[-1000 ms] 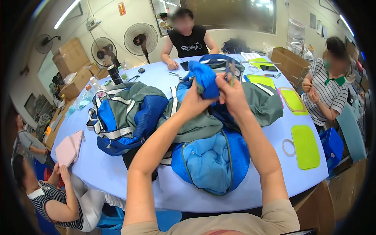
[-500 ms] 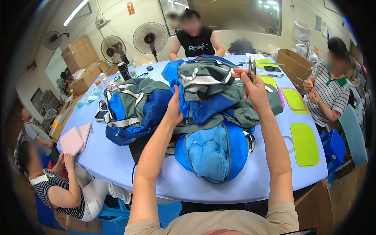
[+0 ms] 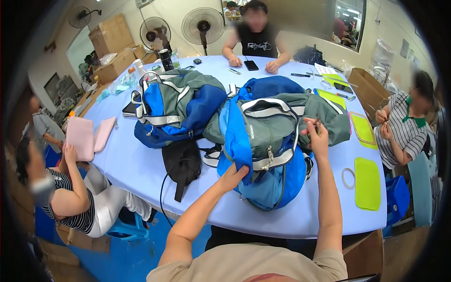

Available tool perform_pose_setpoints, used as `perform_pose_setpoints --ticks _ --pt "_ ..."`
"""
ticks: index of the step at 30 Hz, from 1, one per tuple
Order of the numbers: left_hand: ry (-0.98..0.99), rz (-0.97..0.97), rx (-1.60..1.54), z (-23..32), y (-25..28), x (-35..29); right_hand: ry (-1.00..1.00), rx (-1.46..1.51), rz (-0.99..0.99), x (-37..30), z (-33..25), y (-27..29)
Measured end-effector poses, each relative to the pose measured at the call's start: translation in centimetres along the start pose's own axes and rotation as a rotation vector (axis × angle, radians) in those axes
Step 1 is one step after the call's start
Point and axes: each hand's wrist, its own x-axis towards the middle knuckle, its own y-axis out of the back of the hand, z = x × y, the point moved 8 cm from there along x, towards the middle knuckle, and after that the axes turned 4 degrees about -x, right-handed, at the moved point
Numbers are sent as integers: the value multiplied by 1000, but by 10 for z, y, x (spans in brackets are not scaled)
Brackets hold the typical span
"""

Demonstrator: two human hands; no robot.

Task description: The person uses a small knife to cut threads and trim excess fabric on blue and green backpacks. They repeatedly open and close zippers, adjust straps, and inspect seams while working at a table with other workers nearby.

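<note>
In front of me a grey-green and blue bag (image 3: 268, 129) lies on top of other bags, its zip and white-trimmed handles facing up. My left hand (image 3: 232, 177) is closed on the bag's bright blue edge at the near left corner. My right hand (image 3: 318, 139) is beside the bag's right side, fingers curled round small scissors (image 3: 318, 124); only a dark bit of them shows, the rest hidden by the fingers. Beneath it a light blue bag (image 3: 265, 188) sticks out toward me. Left of the pile rests another blue and grey-green bag (image 3: 188, 110).
A black cap-like piece (image 3: 182, 164) and a cord lie left of the pile on the light blue table (image 3: 141, 176). Yellow-green panels (image 3: 367, 183) and a white ring (image 3: 348, 177) are at the right. Co-workers sit left, right and across; one handles a pink case (image 3: 81, 137).
The bag has come down nearer me and turned, its zipped side now up. My left hand has moved down to its near edge. My right hand has lowered, with the scissors now mostly hidden.
</note>
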Motion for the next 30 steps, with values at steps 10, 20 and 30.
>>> perform_pose_setpoints --ticks 10,20,30 --pt "-204 198 316 30 -11 -5 238 21 -289 -49 -106 -54" --pt "-276 -658 1044 58 -131 12 617 -492 -166 32 -125 -74" --pt "-353 -719 1224 30 -155 4 449 -1128 -714 44 -73 -123"
